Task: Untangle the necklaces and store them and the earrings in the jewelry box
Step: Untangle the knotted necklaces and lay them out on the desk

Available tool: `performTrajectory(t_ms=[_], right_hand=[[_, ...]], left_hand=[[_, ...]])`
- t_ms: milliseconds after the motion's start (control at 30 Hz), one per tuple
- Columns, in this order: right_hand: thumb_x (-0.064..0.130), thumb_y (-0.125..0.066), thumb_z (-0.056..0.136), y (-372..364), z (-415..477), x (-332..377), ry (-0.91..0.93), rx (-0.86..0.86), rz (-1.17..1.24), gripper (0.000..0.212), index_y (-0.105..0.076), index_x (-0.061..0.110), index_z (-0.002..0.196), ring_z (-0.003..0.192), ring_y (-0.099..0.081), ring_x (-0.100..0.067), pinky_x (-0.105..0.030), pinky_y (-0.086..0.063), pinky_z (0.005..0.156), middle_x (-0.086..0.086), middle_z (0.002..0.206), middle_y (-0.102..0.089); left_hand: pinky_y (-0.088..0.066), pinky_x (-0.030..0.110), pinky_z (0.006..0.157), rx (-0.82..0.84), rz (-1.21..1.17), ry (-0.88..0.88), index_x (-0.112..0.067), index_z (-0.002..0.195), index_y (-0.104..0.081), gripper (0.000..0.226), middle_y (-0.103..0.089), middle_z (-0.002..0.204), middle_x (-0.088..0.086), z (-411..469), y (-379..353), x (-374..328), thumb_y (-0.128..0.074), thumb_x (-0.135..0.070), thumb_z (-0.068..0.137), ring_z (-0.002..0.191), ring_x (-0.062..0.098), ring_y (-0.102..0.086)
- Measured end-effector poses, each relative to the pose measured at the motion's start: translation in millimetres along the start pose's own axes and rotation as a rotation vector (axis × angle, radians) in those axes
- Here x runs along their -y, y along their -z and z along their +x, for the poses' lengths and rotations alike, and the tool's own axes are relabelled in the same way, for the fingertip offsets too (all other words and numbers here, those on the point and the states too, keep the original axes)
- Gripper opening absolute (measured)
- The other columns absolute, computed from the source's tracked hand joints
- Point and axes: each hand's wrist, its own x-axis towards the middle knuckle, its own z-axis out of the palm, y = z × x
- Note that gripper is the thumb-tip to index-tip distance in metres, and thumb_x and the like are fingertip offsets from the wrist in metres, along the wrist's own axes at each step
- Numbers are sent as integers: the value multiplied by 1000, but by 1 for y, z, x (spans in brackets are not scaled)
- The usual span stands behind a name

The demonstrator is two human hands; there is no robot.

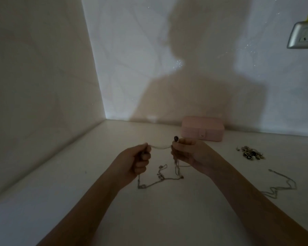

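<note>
My left hand (138, 160) and my right hand (186, 153) are both closed on a thin tangled chain necklace (160, 176), with a short stretch of it pulled taut between them. The rest of the chain hangs down in loops and touches the white table below. A small dark pendant (175, 138) sticks up above my right fingers. A pink jewelry box (203, 128), shut, stands against the back wall just beyond my right hand. A second chain necklace (281, 185) lies loose at the right. A small heap of earrings (251, 154) lies further back on the right.
The white table (78, 201) sits in a corner, with a wall on the left and another at the back. A silver wall socket (303, 35) hangs high on the right. The light is dim and my shadow falls on the back wall.
</note>
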Motion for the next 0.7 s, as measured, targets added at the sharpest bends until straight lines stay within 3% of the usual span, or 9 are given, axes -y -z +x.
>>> performTrajectory(t_ms=[100, 167, 233, 333, 467, 567, 700], right_hand=[[13, -67, 73, -3, -2, 2, 10, 46, -15, 14, -70, 16, 59, 66, -63, -10, -18, -52, 65, -3, 68, -66], [13, -67, 70, -5, -3, 2, 10, 71, -10, 10, -70, 15, 61, 65, -63, -10, -18, -52, 64, -3, 68, -66], [13, -67, 70, -6, -4, -1, 8, 93, -20, 6, -69, 13, 65, 66, -63, -10, -18, -53, 67, -3, 70, -66], [10, -66, 76, -6, -3, -4, 5, 100, -75, 4, -68, 10, 73, 72, -64, -12, -21, -53, 72, -4, 73, -66], [8, -66, 79, -6, -2, -8, 21, 101, -162, 6, -69, 6, 84, 76, -64, -12, -21, -52, 72, -5, 77, -67], [14, -69, 71, -7, -1, -10, 13, 101, -160, 18, -70, 6, 88, 76, -64, -11, -21, -52, 73, -5, 79, -68], [8, -66, 80, -6, -1, -11, 28, 55, -174, 9, -71, 8, 88, 76, -65, -10, -20, -51, 72, -1, 77, -70]], left_hand=[[-39, 18, 48, -153, 393, -23, -7, 84, -67, 30, -62, 69, -1, 0, -6, 8, -54, -34, 91, 53, 11, -52], [-49, 20, 61, -121, 467, -49, -9, 98, -69, 29, -70, 88, 2, 1, -11, 15, -59, -35, 88, 73, 15, -64], [-49, 20, 70, -74, 519, -87, -16, 100, -70, 24, -72, 96, 3, 1, -14, 20, -62, -34, 86, 83, 13, -67], [-48, 25, 71, -94, 562, -175, -18, 88, -73, 20, -74, 89, 5, 2, -16, 22, -64, -35, 84, 74, 12, -63], [-52, 28, 84, -115, 556, -251, -11, 86, -73, 21, -74, 84, 3, 5, -14, 26, -64, -30, 85, 82, 13, -69], [-54, 25, 79, -92, 447, -281, -5, 83, -71, 13, -72, 81, 12, 6, -14, 27, -67, -17, 83, 76, 18, -67], [-51, 17, 70, -77, 403, -270, -5, 82, -71, 6, -71, 76, 9, 6, -16, 26, -68, -9, 82, 71, 14, -66]])
